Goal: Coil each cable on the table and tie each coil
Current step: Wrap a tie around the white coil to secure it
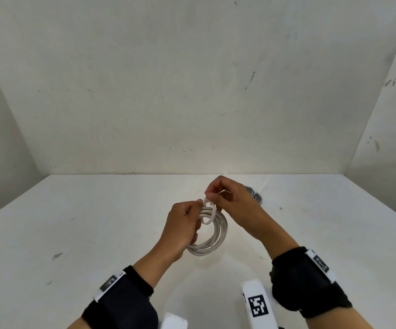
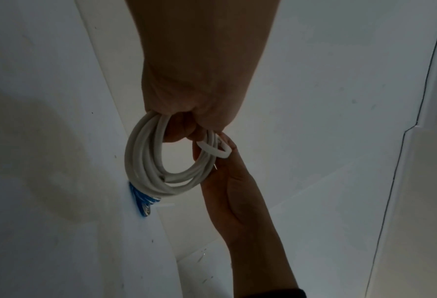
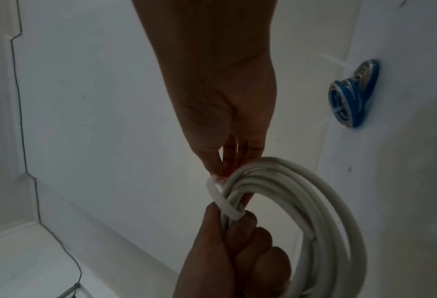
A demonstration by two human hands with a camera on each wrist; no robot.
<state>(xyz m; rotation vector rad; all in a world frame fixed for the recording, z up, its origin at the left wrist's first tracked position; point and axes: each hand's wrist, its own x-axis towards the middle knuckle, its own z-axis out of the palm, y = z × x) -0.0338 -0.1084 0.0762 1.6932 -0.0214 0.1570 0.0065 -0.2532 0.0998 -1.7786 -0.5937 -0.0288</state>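
Observation:
A coiled white cable (image 1: 217,236) (image 2: 146,167) (image 3: 311,201) hangs above the table's middle. My left hand (image 1: 184,224) (image 2: 184,113) (image 3: 227,254) grips the coil's upper left side, fingers curled round the strands. A flat white tie (image 1: 210,211) (image 2: 216,150) (image 3: 224,200) loops round the bundle just above that grip. My right hand (image 1: 218,193) (image 3: 222,159) (image 2: 227,161) pinches the tie's end between thumb and fingertips. A blue coiled cable (image 1: 255,194) (image 2: 142,201) (image 3: 352,92), with ties across it, lies on the table behind my right hand, partly hidden in the head view.
The white table (image 1: 73,233) is boxed in by white walls at the back and both sides. A white block with a black square marker (image 1: 257,305) and another white block (image 1: 174,321) stand at the near edge between my forearms.

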